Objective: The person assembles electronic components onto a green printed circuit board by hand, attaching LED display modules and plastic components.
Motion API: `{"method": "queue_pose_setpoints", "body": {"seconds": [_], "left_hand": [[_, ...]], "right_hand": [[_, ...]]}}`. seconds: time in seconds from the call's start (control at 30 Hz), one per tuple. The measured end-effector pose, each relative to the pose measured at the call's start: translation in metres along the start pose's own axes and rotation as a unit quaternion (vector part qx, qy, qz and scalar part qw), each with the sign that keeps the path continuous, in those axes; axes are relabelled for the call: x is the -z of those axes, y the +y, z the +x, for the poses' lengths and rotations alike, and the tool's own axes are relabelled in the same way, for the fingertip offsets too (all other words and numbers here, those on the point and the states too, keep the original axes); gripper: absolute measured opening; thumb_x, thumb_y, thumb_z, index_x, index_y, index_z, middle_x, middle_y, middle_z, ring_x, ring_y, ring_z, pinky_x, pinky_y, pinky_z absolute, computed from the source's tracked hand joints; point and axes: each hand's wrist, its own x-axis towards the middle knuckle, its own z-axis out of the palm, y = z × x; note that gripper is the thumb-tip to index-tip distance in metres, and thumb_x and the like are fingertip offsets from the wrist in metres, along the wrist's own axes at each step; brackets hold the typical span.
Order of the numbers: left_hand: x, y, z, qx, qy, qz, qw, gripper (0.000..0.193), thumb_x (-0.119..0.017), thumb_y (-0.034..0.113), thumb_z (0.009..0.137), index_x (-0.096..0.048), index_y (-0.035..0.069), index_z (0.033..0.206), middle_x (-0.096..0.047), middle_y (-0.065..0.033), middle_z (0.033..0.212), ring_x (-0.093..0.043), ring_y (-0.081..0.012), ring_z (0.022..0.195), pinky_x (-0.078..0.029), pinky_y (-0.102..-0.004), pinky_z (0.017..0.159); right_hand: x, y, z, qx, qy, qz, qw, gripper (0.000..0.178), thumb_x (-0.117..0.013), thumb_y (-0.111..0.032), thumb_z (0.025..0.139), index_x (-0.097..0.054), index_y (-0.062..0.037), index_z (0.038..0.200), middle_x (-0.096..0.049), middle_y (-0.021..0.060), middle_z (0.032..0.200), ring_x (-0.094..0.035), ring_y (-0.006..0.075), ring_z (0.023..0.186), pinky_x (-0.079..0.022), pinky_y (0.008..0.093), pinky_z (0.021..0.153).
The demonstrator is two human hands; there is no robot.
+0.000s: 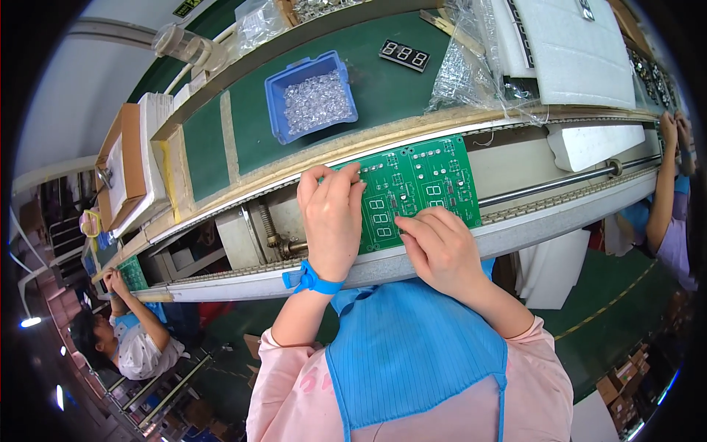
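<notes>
A green circuit board [420, 157] with white printed digit outlines and a few small parts standing on it spans the rails of the conveyor line in front of me. My left hand [331, 214] lies over the board's left side, its fingers bent together near the upper left edge. Around that wrist sits a blue wrist strap [313, 280]. My right hand [442, 243] bends in from the lower right, thumb and forefinger pinched close to the middle of the board. Whatever either hand's fingertips hold is too small or hidden to make out.
Beyond the rail, a blue bin [276, 103] of small clear parts and a black digit display [404, 55] rest on the green bench. White foam sheets [582, 59] and clear plastic bags lie at upper right. Co-workers [140, 335] stand at the line's left and right ends.
</notes>
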Motion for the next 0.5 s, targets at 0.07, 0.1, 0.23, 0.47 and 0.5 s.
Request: {"method": "queue_pose_setpoints", "body": {"seconds": [0.07,0.1,0.23,0.47,0.5], "left_hand": [[0.002,0.0,0.001,-0.007,0.013,0.008,1.0,0.027,-0.075,-0.002,0.075,-0.069,0.003,0.102,-0.068,-0.0076,0.084,-0.057,-0.0283,0.094,-0.046,-0.04,0.086],[0.004,0.0,0.0,-0.015,0.022,0.018,0.999,0.027,-0.076,-0.002,0.074,-0.07,0.003,0.1,-0.067,-0.0072,0.085,-0.055,-0.0279,0.094,-0.046,-0.0379,0.084],[0.018,-0.004,-0.007,-0.009,0.015,0.008,1.0,0.026,-0.076,-0.001,0.074,-0.069,0.003,0.099,-0.066,-0.008,0.088,-0.055,-0.03,0.096,-0.046,-0.0392,0.086],[0.058,-0.029,0.046,-0.115,0.09,0.085,0.986,0.023,-0.073,0.003,0.075,-0.071,0.009,0.097,-0.068,-0.0054,0.093,-0.056,-0.0303,0.103,-0.044,-0.0429,0.088],[0.059,-0.032,0.06,-0.144,0.112,0.107,0.977,0.018,-0.073,0.005,0.077,-0.073,0.01,0.094,-0.07,-0.004,0.092,-0.056,-0.0299,0.103,-0.044,-0.0425,0.087]], "right_hand": [[-0.001,0.001,-0.002,0.009,-0.002,-0.012,1.0,0.029,-0.07,-0.003,0.078,-0.067,-0.002,0.107,-0.063,0.0081,0.086,-0.062,0.0239,0.086,-0.05,0.0356,0.072],[-0.001,0.0,-0.003,0.008,-0.001,-0.015,1.0,0.028,-0.07,-0.003,0.079,-0.067,-0.0025,0.107,-0.063,0.0081,0.086,-0.062,0.0243,0.086,-0.05,0.036,0.072],[0.005,-0.002,0.001,0.0,-0.015,0.028,0.999,0.022,-0.07,-0.002,0.08,-0.067,-0.0034,0.102,-0.065,0.0096,0.087,-0.063,0.0268,0.085,-0.051,0.0378,0.073],[0.038,-0.004,0.095,0.14,0.001,-0.039,0.989,0.014,-0.069,-0.001,0.079,-0.069,-0.0044,0.092,-0.067,0.0098,0.09,-0.063,0.0293,0.089,-0.052,0.0394,0.078],[0.036,-0.005,0.12,0.168,0.017,-0.057,0.984,0.013,-0.069,-0.001,0.079,-0.069,-0.005,0.091,-0.067,0.0089,0.091,-0.062,0.029,0.092,-0.052,0.0392,0.08]]}}
